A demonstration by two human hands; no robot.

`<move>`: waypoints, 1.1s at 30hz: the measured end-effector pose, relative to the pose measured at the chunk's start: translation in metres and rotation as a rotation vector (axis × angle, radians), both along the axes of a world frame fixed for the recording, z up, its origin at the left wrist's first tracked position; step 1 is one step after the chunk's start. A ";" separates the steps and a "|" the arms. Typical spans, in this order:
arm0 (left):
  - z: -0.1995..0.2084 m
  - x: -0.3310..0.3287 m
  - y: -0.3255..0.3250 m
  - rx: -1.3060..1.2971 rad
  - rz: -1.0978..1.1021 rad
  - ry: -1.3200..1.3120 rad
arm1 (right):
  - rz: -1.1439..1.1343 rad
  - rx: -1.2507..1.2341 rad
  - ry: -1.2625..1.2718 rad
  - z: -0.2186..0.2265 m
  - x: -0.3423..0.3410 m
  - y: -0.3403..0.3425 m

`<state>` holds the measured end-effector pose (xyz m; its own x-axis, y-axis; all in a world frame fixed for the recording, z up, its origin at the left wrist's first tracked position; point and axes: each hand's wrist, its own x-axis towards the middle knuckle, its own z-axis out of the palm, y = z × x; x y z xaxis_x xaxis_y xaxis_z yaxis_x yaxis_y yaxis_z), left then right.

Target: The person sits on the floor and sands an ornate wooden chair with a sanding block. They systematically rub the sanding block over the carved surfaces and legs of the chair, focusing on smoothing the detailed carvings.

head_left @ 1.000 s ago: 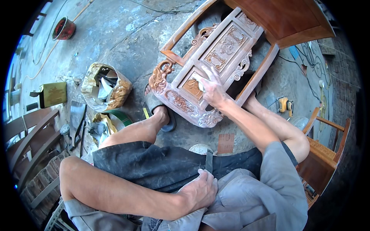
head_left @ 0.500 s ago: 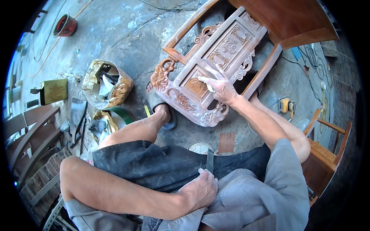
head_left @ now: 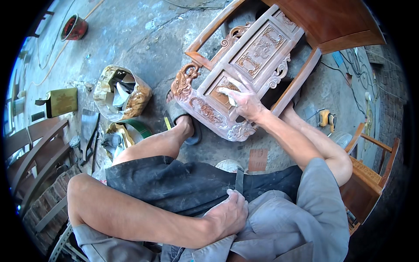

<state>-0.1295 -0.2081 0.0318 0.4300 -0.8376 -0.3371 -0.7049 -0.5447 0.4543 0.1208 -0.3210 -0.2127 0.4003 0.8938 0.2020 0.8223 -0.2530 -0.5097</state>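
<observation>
A carved wooden chair back, pale with dust, lies tilted across the floor in front of me. My right hand rests on its lower carved panel, fingers stretched forward over the surface. Between thumb and fingers it pinches a small pale piece, mostly hidden, whose kind I cannot make out. In my lap, my left hand is closed around the lower end of a dark flat strip that sticks up from the fingers. Dust whitens both hands.
To the left stand a stained bucket with scraps inside and a greenish tin. A red-lined bucket sits farther off. At right are a yellow power tool, cables and a wooden chair. A reddish-brown sheet lies nearby.
My right hand has slid slightly left and nearer over the lower carved panel. My left hand stays in my lap with the strip.
</observation>
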 end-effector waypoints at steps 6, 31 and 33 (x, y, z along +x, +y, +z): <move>-0.003 -0.006 0.001 -0.037 0.026 -0.039 | -0.078 -0.058 0.062 -0.024 -0.030 0.019; 0.005 0.007 0.002 0.028 -0.004 0.068 | -0.125 -0.120 -0.120 -0.014 -0.068 -0.017; 0.003 0.006 0.002 0.027 -0.025 0.080 | -0.143 -0.063 -0.162 -0.017 -0.064 -0.011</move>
<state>-0.1232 -0.2064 0.0345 0.3799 -0.8377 -0.3924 -0.6807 -0.5404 0.4946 0.0571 -0.3321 -0.2293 0.4912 0.8430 0.2191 0.8453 -0.4007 -0.3533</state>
